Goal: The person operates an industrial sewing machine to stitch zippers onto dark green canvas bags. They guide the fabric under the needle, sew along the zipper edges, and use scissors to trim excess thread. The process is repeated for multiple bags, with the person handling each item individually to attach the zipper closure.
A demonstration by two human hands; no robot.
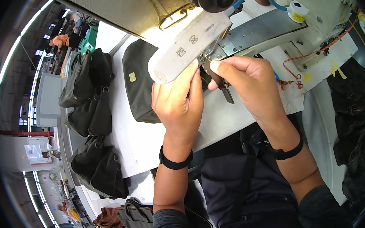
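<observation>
My right hand pinches a dark brown strap between thumb and fingers, just beside the needle area of a sewing machine. The strap's lower end carries a flat dark piece that hangs past my fingers. Close to the presser foot, my left hand has its thumb and fingers drawn together; what lies between them is hidden. A dark green bag with a small yellowish label lies left of my left hand, partly under the machine's white rounded cover.
Several dark green bags are stacked along the left. A dark pile of fabric or bags stands at the right. An orange cord trails over the white table. Another person is in the background at left.
</observation>
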